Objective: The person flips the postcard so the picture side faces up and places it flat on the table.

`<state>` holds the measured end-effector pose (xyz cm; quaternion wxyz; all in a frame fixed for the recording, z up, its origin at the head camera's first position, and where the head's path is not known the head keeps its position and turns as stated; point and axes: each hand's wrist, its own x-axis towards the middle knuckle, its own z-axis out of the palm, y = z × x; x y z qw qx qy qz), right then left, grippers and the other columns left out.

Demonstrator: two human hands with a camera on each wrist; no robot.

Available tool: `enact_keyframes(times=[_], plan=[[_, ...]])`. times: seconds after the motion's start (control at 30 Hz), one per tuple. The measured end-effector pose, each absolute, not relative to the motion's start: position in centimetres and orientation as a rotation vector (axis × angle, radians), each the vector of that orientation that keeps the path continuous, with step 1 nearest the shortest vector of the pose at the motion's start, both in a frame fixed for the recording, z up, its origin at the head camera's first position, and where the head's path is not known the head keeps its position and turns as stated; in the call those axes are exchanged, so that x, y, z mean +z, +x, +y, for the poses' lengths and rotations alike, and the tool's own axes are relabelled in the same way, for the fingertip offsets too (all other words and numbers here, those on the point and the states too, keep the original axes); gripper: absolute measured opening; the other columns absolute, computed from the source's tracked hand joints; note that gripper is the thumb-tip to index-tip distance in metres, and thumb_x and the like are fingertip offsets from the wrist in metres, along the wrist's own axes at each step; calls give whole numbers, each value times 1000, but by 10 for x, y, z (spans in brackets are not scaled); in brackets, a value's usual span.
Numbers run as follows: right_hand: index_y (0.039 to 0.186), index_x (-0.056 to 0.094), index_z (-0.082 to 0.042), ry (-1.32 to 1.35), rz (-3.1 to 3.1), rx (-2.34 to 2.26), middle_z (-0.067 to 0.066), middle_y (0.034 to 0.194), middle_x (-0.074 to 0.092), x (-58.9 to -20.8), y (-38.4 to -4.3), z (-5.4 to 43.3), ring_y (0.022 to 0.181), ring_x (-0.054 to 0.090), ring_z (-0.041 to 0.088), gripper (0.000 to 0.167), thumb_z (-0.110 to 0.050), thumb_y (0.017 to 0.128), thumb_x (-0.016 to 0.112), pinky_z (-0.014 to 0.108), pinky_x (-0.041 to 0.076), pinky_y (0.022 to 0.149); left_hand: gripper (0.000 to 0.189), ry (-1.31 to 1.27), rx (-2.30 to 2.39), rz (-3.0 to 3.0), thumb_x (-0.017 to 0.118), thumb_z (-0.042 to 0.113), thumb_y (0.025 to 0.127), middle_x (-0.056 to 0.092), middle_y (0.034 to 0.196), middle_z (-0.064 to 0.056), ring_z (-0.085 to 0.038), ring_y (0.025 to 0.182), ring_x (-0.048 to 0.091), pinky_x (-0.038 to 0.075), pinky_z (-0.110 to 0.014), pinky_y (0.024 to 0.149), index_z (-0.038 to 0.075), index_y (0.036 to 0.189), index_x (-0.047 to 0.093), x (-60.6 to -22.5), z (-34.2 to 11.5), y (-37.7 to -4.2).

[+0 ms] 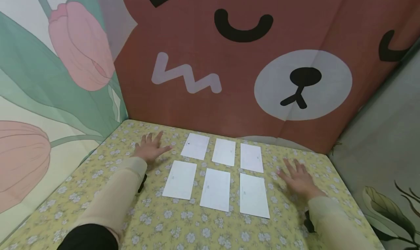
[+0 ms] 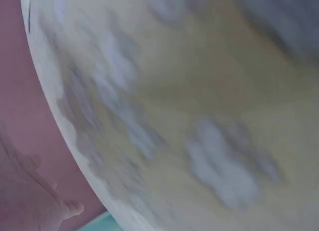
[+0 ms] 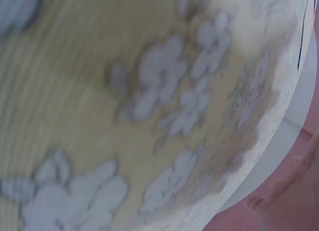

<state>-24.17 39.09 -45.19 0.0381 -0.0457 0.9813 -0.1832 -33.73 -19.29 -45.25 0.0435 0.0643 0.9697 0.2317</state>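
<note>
Several white paper cards lie in two rows of three, each with a tiny dark mark. The back row has a left card (image 1: 195,146), a middle card (image 1: 224,152) and a right card (image 1: 252,157). In front are another left card (image 1: 179,180), middle card (image 1: 215,190) and right card (image 1: 254,196). My left hand (image 1: 150,148), fingers spread, is left of the back row and holds nothing. To the right of the cards, my right hand (image 1: 300,179) is likewise spread and holds nothing. Each wrist view catches part of its hand at a lower corner.
A yellow floral cloth (image 1: 154,221) covers the table. Behind it hangs a brown backdrop (image 1: 183,108) with a bear face. A tulip-print panel (image 1: 78,108) borders the left, and a grey panel (image 1: 380,140) with a leaf print stands at the right.
</note>
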Motion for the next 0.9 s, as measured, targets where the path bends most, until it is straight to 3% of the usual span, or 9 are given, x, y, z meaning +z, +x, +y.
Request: enact_keyframes(times=[0.43,0.67,0.9], plan=[[164,15,0,-168,2896,-748,40,160,14,-447,-247,378,143,13,64,79,-52,110,39,83,19,103,95,261,804,2879,45,68,100,-1,167,-31,-56,150,-9,-1,-77,112,16,168,4,-443,-157,-341],[162,17,4,-185,2892,-787,41,158,16,-447,-251,378,142,16,63,77,-49,111,40,81,19,106,102,298,828,2859,43,78,95,-1,167,-30,-54,151,-7,3,-75,115,19,168,3,-449,-142,-346],[164,12,0,-116,2820,-970,40,161,11,-444,-252,375,142,24,60,80,-53,110,37,76,26,108,95,344,852,2839,47,70,99,2,169,-26,-47,154,-2,7,-71,117,20,168,4,-441,-115,-348]])
